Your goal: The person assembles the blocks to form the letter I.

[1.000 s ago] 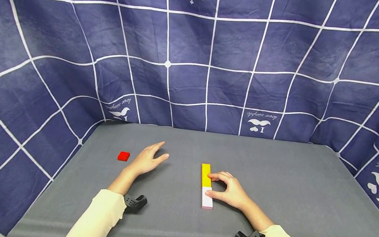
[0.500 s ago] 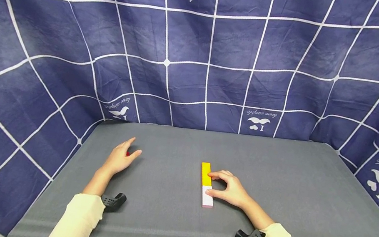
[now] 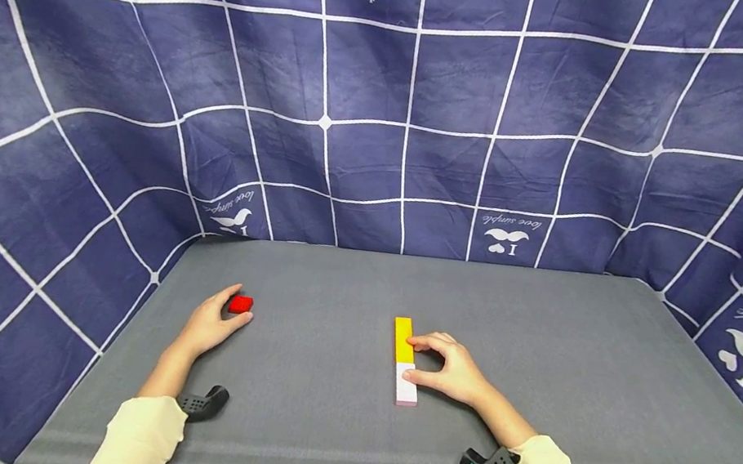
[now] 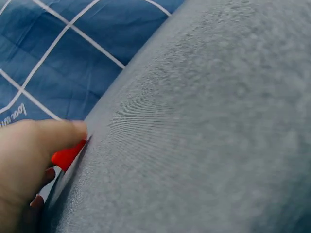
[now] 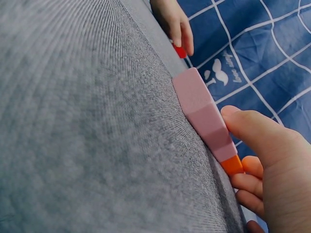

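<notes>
My left hand [image 3: 206, 326] is lowered around a small red block [image 3: 241, 304] on the grey table. Its thumb and index finger stand on either side of the block, close to its edges; in the left wrist view the thumb tip overlaps the red block [image 4: 69, 154]. My right hand [image 3: 455, 371] holds a narrow bar of blocks lying flat, with the yellow block [image 3: 404, 329] at the far end and the pale pink block [image 3: 406, 393] nearer me. The thumb lies at the pink block, the curled fingers at the yellow-orange part. In the right wrist view, the pink block [image 5: 199, 104] shows from its near end.
A grey cloth covers the table [image 3: 308, 420], with creases near the front. Behind and at both sides hangs a dark blue curtain [image 3: 456, 89] with white grid lines. Each wrist carries a black camera band [image 3: 203, 404].
My left hand has moved left and toward me, then down around the red block, which it partly hid half a second ago. The right hand and the bar have stayed put.
</notes>
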Tool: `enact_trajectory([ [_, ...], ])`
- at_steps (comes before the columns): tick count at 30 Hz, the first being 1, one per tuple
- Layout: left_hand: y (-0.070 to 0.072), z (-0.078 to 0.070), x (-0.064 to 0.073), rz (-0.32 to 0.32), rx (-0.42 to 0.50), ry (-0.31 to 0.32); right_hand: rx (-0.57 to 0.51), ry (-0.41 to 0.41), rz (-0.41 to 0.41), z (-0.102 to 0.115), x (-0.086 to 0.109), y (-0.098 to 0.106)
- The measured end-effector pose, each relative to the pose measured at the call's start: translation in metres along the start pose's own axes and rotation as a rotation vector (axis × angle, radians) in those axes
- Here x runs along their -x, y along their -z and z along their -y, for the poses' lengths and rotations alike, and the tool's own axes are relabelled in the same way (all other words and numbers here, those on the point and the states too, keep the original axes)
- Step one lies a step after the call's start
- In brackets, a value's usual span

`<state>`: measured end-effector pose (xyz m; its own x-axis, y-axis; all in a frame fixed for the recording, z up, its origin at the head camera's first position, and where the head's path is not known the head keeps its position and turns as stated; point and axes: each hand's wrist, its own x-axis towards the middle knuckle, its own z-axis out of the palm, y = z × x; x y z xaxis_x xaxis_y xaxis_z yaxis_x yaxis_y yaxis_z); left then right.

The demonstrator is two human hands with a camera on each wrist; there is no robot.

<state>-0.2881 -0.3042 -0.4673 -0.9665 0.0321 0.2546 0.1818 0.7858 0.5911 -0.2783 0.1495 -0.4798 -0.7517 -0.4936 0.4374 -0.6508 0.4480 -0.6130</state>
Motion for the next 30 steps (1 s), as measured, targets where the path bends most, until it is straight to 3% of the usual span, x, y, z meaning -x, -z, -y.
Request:
enact_trajectory([
  [12, -0.003, 0.004, 0.004, -0.088, -0.022, -0.090, 0.006, 0.002, -0.002, 0.001, 0.000, 0.001],
  [21, -0.001, 0.006, 0.002, -0.129, 0.036, -0.016, 0.003, 0.012, -0.004, 0.002, 0.000, 0.001],
  [30, -0.005, -0.010, -0.006, -0.129, 0.061, -0.027, -0.010, 0.018, -0.004, 0.004, 0.000, 0.002],
])
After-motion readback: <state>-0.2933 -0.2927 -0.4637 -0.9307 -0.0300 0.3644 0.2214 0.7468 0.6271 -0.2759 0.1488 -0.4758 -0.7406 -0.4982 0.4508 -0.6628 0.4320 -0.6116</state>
